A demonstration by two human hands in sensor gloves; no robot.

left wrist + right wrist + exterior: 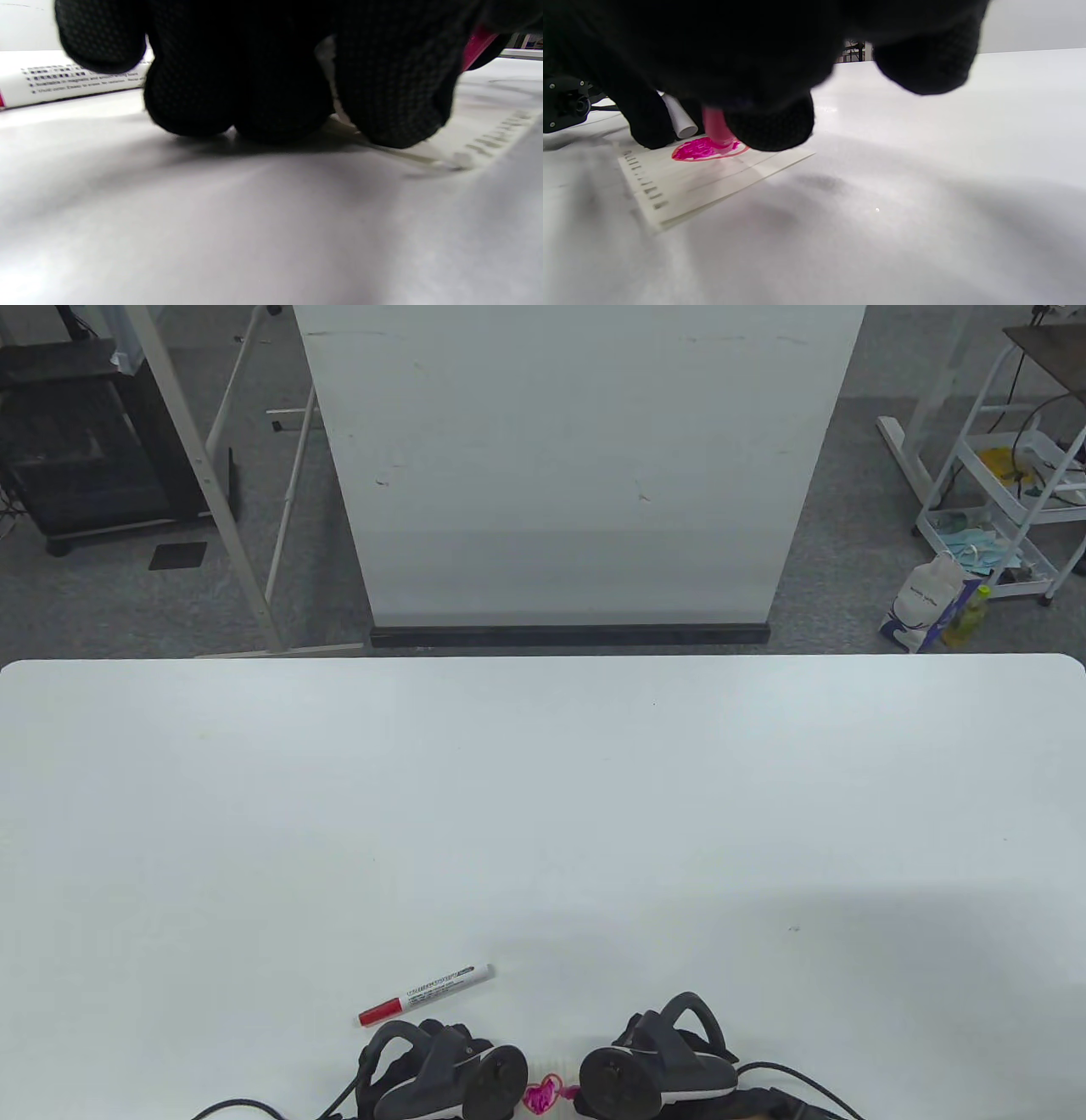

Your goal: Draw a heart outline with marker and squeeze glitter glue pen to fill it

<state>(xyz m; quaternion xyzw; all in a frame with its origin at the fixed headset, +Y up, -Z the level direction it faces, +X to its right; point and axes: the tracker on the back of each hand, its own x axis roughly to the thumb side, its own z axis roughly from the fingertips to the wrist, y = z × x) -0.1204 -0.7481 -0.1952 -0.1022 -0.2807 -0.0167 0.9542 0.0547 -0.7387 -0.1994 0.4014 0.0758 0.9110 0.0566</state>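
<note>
A red-outlined heart partly filled with pink glitter glue sits on a lined paper sheet at the table's near edge. My right hand grips the pink glitter glue pen, and its tip touches the heart. My left hand rests its fingertips on the paper beside the heart. The pink pen shows at the upper right of the left wrist view. The white marker with a red cap lies on the table just beyond my left hand, also visible as marker.
The white table stretches far ahead of both hands. A white panel stands on the floor behind its far edge. Cables trail from the trackers at the near edge.
</note>
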